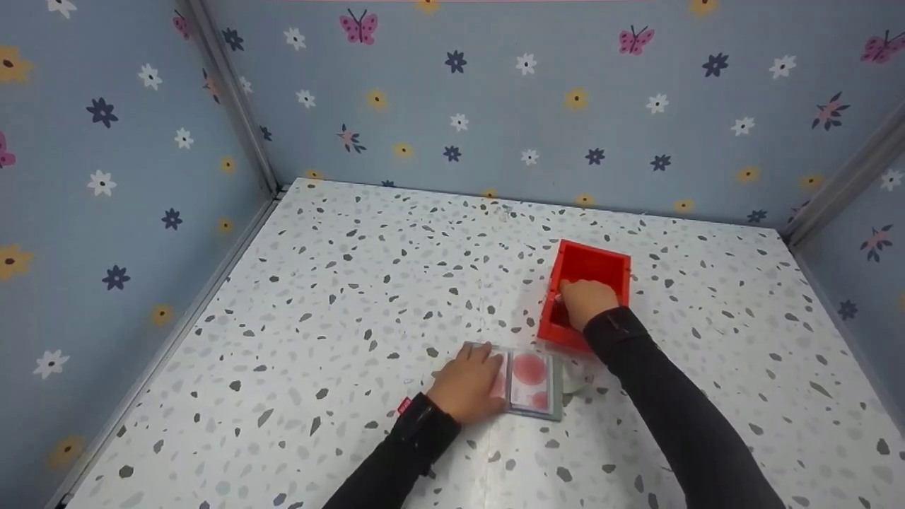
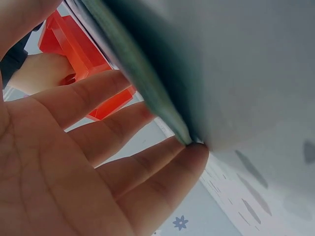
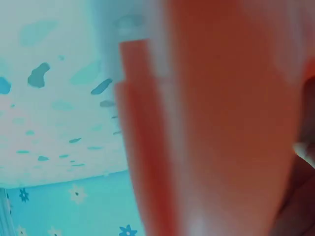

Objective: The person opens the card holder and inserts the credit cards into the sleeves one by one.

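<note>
An open sleeve album (image 1: 530, 382) with a grey-green cover and pink-dotted white pages lies on the table. My left hand (image 1: 466, 385) rests over its left page. In the left wrist view, the fingers of my left hand (image 2: 113, 147) reach out nearly straight and touch the album's edge (image 2: 152, 93). My right hand (image 1: 590, 300) is down inside a red box (image 1: 594, 258), its fingers curled near the left wall. A small whitish bit shows by those fingertips; I cannot tell whether they hold it. The box wall (image 3: 236, 123) blurs across the right wrist view.
A translucent whitish piece (image 1: 576, 379) lies between the album and the box's near end. The speckled table (image 1: 339, 297) meets flower-patterned panels (image 1: 495, 106) at the back and both sides. A small red tag (image 1: 404, 405) shows at my left cuff.
</note>
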Demonstrator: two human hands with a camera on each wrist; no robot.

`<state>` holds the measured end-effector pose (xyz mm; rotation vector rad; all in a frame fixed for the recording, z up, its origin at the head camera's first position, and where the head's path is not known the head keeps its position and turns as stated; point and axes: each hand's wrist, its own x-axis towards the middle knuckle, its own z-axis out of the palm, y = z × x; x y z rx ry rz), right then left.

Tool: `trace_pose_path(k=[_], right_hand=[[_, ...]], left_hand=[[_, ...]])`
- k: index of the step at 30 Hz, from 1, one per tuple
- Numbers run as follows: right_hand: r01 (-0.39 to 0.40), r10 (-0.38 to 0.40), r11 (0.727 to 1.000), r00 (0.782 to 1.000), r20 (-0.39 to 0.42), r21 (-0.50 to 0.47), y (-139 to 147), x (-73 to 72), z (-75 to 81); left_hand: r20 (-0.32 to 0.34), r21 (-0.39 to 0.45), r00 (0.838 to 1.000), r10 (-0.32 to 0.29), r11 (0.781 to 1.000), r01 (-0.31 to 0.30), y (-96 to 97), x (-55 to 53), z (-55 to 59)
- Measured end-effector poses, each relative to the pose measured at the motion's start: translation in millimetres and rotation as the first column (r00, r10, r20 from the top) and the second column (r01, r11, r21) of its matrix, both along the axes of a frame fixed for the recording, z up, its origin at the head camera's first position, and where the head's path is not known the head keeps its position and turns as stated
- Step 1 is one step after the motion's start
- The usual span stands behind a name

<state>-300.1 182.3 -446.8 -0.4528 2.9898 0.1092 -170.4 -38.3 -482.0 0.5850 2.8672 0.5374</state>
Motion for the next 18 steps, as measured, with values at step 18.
trace_pose_path(k=[18], right_hand=[[-0.033, 0.031, 0.999, 0.971, -0.239, -0.003, 16.4, 19.8, 3.4]], left_hand=[[0.004, 0.000, 1.000, 0.007, 1.000, -0.007, 2.0, -0.9, -3.6]])
